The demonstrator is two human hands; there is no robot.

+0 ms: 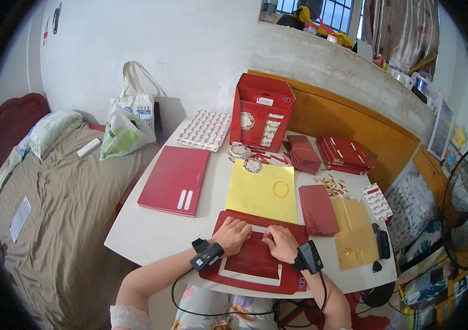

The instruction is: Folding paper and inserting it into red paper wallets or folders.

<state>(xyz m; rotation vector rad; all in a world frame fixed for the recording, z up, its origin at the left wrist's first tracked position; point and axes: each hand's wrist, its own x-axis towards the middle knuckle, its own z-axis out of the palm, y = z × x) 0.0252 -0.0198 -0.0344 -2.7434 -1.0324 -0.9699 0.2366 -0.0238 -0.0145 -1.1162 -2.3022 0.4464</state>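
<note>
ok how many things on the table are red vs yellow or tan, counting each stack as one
red: 6, namely flat folder, open upright box, two back stacks, card stack, piece under both hands
yellow or tan: 2, yellow sheet, tan sheet
total: 8

Bare white tabletop (135, 234) lies open to the left of the left hand (233, 235), between it and the flat red box stack (175, 180). Straight ahead, the yellow sheet (261, 192) lies flat, with low paper rosettes (245, 157) and the upright open red box (260, 113) behind it. To the right of the right hand (281, 243), the dark red card pile (318, 210) and tan sheet (355, 234) crowd the table to its edge.
</note>
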